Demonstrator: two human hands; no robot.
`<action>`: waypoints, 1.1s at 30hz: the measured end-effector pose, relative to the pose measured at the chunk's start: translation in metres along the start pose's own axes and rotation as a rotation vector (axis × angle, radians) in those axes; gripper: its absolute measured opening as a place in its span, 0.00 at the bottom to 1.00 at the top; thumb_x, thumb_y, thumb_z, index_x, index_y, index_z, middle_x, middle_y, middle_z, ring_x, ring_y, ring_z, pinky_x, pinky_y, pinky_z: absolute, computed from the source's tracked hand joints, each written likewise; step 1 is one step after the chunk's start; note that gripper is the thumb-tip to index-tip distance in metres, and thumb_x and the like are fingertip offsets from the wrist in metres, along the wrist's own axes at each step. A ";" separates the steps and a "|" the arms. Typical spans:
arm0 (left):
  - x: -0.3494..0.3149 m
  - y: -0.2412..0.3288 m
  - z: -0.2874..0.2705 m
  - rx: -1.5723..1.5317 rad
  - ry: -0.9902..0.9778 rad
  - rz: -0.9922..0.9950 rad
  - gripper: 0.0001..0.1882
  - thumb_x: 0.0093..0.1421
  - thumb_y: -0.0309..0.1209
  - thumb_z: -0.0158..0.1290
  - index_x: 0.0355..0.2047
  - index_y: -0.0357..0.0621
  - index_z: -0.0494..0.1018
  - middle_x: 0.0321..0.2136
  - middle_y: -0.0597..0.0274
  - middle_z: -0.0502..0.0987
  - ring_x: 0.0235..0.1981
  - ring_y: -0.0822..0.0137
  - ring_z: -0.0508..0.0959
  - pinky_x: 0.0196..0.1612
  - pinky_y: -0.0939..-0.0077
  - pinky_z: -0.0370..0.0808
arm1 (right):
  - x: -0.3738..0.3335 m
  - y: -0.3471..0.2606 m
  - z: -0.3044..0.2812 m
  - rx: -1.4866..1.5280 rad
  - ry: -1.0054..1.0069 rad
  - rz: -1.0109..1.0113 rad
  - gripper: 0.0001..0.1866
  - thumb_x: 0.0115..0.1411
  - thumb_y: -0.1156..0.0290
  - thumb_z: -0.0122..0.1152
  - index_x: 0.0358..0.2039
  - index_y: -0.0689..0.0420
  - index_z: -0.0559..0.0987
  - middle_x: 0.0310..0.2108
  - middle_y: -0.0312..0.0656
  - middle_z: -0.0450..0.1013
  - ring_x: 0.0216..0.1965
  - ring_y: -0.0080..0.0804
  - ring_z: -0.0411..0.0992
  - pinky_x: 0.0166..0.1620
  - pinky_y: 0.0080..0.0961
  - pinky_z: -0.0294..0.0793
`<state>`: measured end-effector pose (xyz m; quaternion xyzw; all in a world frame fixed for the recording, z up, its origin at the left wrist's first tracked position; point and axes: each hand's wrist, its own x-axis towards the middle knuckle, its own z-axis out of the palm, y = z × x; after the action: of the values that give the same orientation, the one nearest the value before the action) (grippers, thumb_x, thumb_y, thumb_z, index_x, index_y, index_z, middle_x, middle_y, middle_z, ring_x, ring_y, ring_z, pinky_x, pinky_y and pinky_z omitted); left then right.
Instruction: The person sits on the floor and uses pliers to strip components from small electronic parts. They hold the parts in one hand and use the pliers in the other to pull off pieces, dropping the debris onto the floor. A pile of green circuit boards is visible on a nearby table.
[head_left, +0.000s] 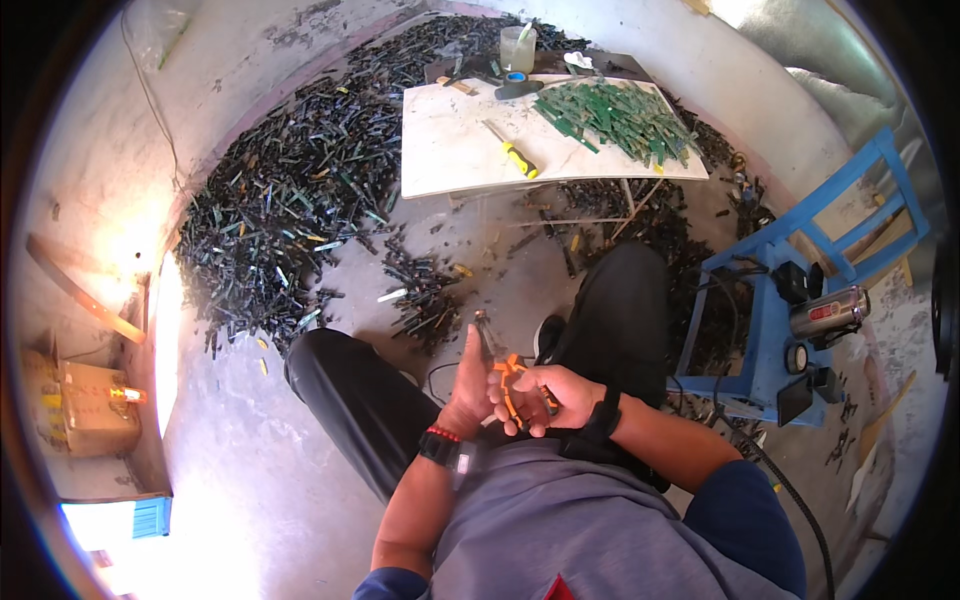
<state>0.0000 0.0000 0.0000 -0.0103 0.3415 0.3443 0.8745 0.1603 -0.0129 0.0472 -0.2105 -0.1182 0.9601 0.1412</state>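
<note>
My right hand (565, 393) is closed around a pair of pliers (511, 373) with orange and black handles, held above my lap. Close beside it, my left hand (466, 388) points upward with its thumb side raised. A narrow greyish piece (485, 334) stands up along the left hand's fingers; what it is stays unclear, and the fingers partly hide it. The two hands nearly meet at the pliers.
Ahead stands a low white table (440, 150) with a pile of green strips (615, 118), a yellow-handled screwdriver (519, 158), tape (515, 79) and a cup (517, 48). Dark strips heap (300, 200) on the left floor. A blue chair (755, 330) at right holds a metal flask (829, 312).
</note>
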 end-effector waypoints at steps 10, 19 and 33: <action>0.004 -0.003 -0.003 0.005 -0.015 0.024 0.32 0.58 0.63 0.37 0.29 0.45 0.69 0.09 0.74 0.58 0.05 0.80 0.51 0.06 0.89 0.48 | -0.006 0.003 0.003 0.103 0.056 -0.073 0.20 0.60 0.62 0.46 0.52 0.54 0.66 0.36 0.47 0.71 0.35 0.42 0.71 0.36 0.35 0.71; 0.001 0.000 0.002 0.052 0.082 0.051 0.33 0.55 0.68 0.36 0.22 0.48 0.64 0.09 0.74 0.55 0.07 0.79 0.52 0.09 0.89 0.47 | -0.008 0.002 -0.008 0.150 -0.059 -0.072 0.18 0.60 0.60 0.48 0.51 0.47 0.65 0.29 0.37 0.65 0.26 0.28 0.62 0.28 0.25 0.64; -0.002 -0.002 0.002 0.079 0.066 0.017 0.35 0.56 0.67 0.36 0.25 0.44 0.67 0.10 0.76 0.57 0.07 0.83 0.48 0.08 0.92 0.42 | -0.011 0.001 0.001 -0.094 0.067 -0.110 0.16 0.59 0.64 0.47 0.46 0.55 0.69 0.38 0.43 0.72 0.36 0.36 0.74 0.30 0.25 0.70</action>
<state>0.0015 -0.0022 0.0026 0.0159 0.3837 0.3376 0.8594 0.1692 -0.0176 0.0514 -0.2422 -0.1699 0.9367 0.1874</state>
